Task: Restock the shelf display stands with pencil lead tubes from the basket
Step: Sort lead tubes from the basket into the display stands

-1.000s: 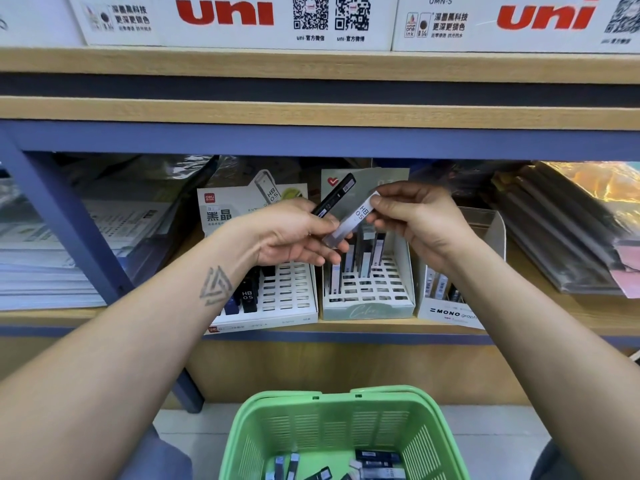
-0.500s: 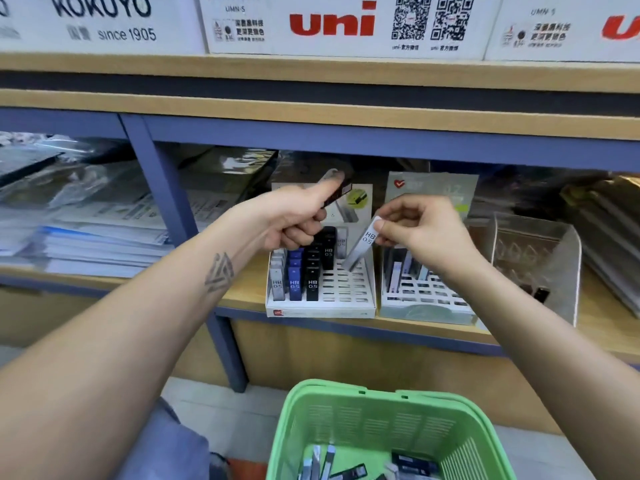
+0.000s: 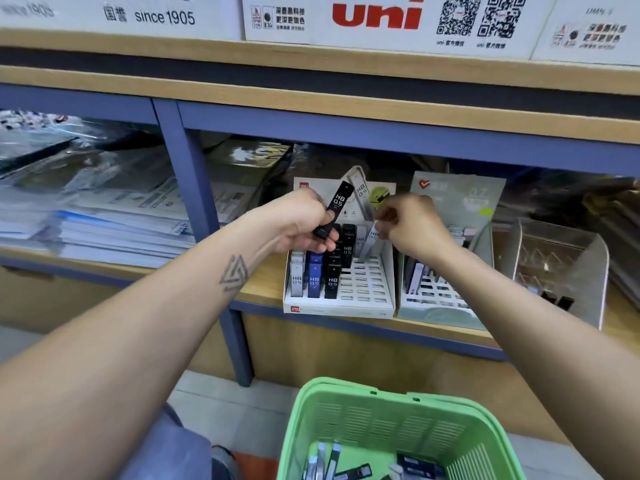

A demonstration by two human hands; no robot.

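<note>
My left hand [image 3: 301, 225] grips a black HB 0.5 lead tube [image 3: 335, 208] by its lower end, tilted up over the white slotted stand [image 3: 367, 292]. My right hand [image 3: 414, 228] pinches the top of a pale grey lead tube [image 3: 371, 241], whose lower end stands among the back slots of that stand. White, blue and black tubes fill the stand's left slots. A grey-green stand [image 3: 440, 308] to the right holds a few tubes. The green basket [image 3: 367, 414] below holds several loose tubes.
A clear acrylic stand [image 3: 575, 268] sits at the right on the same wooden shelf [image 3: 263, 289]. Wrapped paper stacks [image 3: 104, 216] lie left of a blue upright post [image 3: 194, 188]. White uni boxes [image 3: 377, 19] line the shelf above.
My right hand has carried the pale tube leftward and down into the white stand's back slots. My left hand keeps the black tube, now raised and tilted beside it.
</note>
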